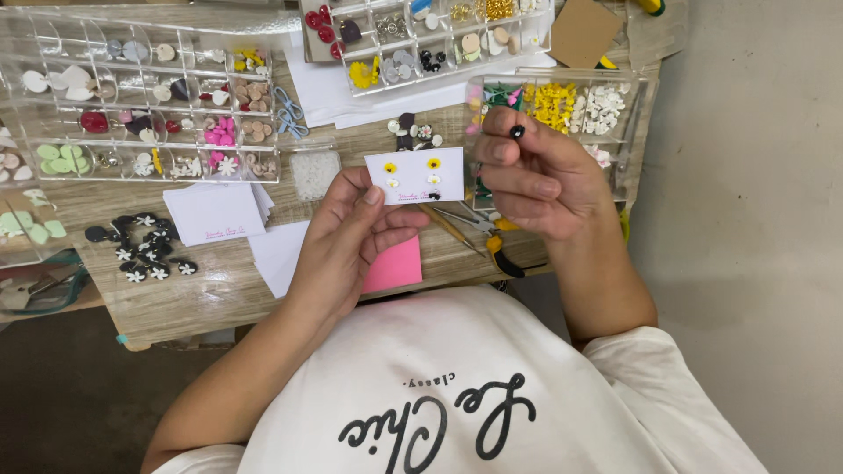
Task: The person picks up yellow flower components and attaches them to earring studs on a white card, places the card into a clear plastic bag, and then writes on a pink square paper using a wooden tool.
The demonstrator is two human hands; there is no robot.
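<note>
A pale wooden worktop [206, 294] stands over a dark floor at 8 o'clock, with a plain grey wall surface along the 3 o'clock side. Nearest the viewer, the person's white printed shirt [457, 395] fills the lower edge. Above it, the left hand [351, 241] holds a small white earring card [415, 175] at frame centre, the thumb pressed on the card's lower left corner and the fingers closed behind it; this grip is clamped on the card. The card carries two yellow flower studs, two small white studs and one dark stud. At 2 o'clock of the card, the right hand [536, 175] pinches a small black stud [517, 132] between thumb and forefinger, its grip closed on the stud, just beside the card's upper right corner but apart from it. Beneath the hands lie a pink note pad [395, 266] and yellow-handled pliers [496, 241]. At 9 o'clock lie a stack of blank white cards [215, 213] and a cluster of black-and-white flower pieces [145, 250]. Farther off, at 10 o'clock, a clear compartment box [140, 105] holds pink, red, tan, green and white pieces. At 1 o'clock a second clear box [606, 105] holds yellow and white flowers. At 12 o'clock a third clear organiser [439, 35] holds mixed charms.
</note>
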